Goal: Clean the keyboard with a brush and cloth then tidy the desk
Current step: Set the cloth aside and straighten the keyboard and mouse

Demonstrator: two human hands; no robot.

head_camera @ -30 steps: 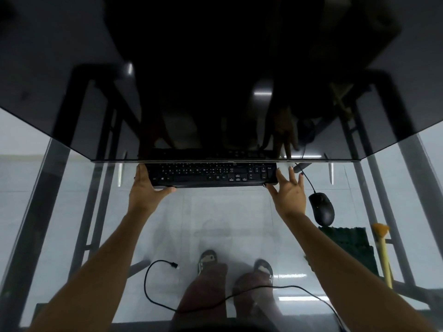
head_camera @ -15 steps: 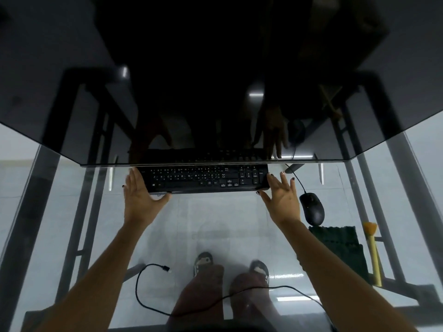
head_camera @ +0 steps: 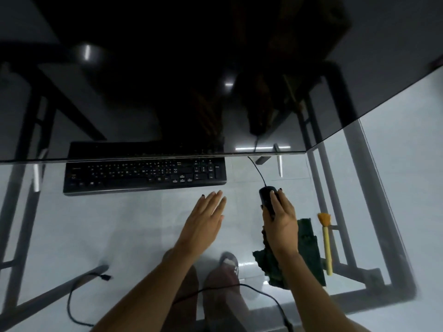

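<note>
A black keyboard (head_camera: 143, 174) lies on the glass desk (head_camera: 119, 224), its far edge under the dark monitor (head_camera: 191, 68). My right hand (head_camera: 279, 216) grips a black wired mouse (head_camera: 266, 195) to the keyboard's right. My left hand (head_camera: 205, 218) hovers flat with fingers together just below the keyboard's right end, holding nothing. A dark green cloth (head_camera: 309, 250) lies crumpled under my right forearm. To the cloth's right lies a yellow-handled brush (head_camera: 326, 238) with orange bristles pointing away from me.
The mouse cable (head_camera: 257, 168) runs up behind the monitor. A loose black cable (head_camera: 79, 300) curls at the desk's near edge. Through the glass I see the metal desk frame (head_camera: 354, 164) and my feet (head_camera: 227, 264) on the floor.
Both hands have let go of the keyboard's ends. My right hand moved right onto the mouse and my left hand moved right to below the keyboard's right end. The view shifted right.
</note>
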